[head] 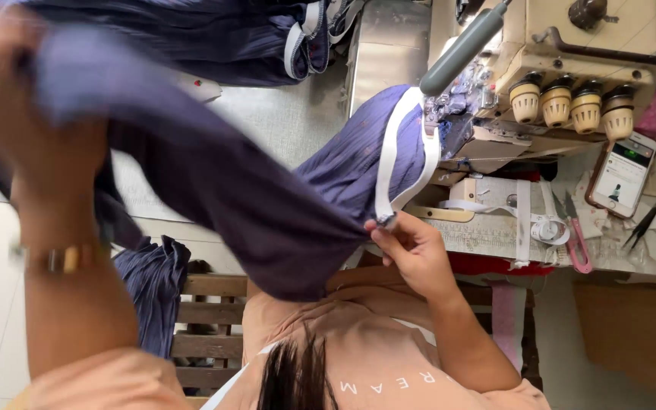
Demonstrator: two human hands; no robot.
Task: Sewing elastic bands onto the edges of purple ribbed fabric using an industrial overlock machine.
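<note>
- Nearest, blurred: one hand (17,114), apparently the left, lifts the purple fabric (214,182); its grip can't be made out.
- The other hand (411,247) pinches the white elastic band (389,163) at its end.
- The band runs from those fingers away toward the sewing machine (571,68), its far end hidden under the presser.

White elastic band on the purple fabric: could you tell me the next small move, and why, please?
Probably draw the white elastic band taut with the right hand, which pinches its end: it bows loose off the purple fabric by the sewing machine, while the left hand lifts the fabric.
</note>
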